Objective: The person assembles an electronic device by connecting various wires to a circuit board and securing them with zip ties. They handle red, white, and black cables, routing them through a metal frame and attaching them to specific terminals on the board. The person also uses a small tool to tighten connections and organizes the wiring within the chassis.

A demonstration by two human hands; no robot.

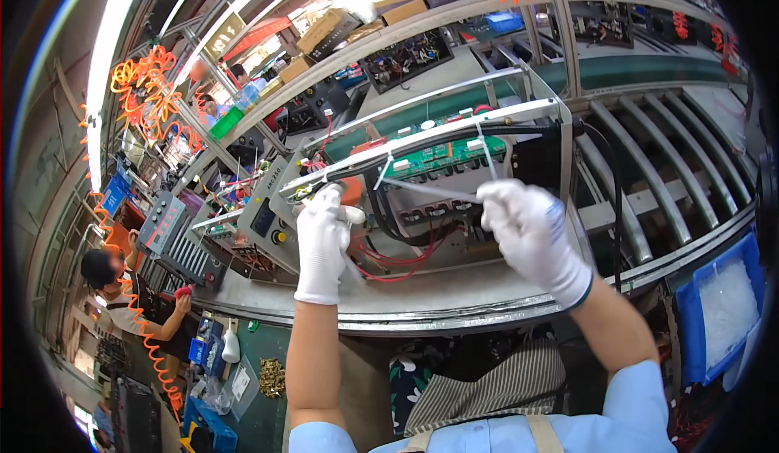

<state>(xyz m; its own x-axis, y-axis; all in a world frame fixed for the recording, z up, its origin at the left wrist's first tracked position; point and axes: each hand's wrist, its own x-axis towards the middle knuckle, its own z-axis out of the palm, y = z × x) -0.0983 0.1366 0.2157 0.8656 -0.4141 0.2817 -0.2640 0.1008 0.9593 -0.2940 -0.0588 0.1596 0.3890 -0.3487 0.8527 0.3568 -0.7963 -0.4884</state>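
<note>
An open metal equipment chassis (560,113) lies on the bench with a green circuit board (442,156) inside. Along its near top rail runs a black cable bundle (422,138). My right hand (527,230), in a white glove, is closed on the tail of a white cable tie (430,189). That tie stretches left to the bundle, and another white tie hangs off the rail. My left hand (323,242), also gloved, has its fingers curled on the bundle's left end, thumb toward the right. A blurred white strip shows below that palm.
A roller conveyor (649,169) runs to the right. Beside it stands a blue bin (694,323) with clear bags. Red wires (389,270) loop out of the chassis. Further left are a second grey unit (174,230), a co-worker (146,299) and coiled orange hoses (146,88).
</note>
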